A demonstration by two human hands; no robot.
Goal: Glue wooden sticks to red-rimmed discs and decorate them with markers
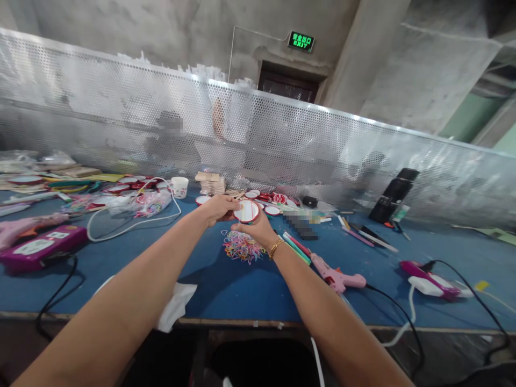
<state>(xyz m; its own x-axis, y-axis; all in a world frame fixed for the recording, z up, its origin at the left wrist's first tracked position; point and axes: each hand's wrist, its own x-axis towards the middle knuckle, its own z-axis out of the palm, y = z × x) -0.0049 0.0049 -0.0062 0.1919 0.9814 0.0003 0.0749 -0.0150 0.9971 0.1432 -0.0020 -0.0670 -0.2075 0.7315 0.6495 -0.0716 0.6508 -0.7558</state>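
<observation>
Above the middle of the table, a round red-rimmed disc (246, 211) with a white face is held tilted toward me. Thin coloured strands, which look like rubber bands, cross its face. My right hand (260, 230), with a gold bracelet at the wrist, is closed around the disc's right and lower edge. At the left edge, my left hand (221, 209) has its fingers pinched together; whether they also grip a strand is too small to tell. Just below both hands lies a heap of small multicoloured rubber bands (244, 250) on the blue table (226, 295).
Behind the hands are more red-rimmed discs (273, 210), stacked wooden pieces (212, 184) and a paper cup (179, 187). A pink glue gun (336, 275) and markers (297, 247) lie right, near a black bottle (393, 196). A purple box (43, 248) stands left. A perforated metal screen (282, 145) bounds the back.
</observation>
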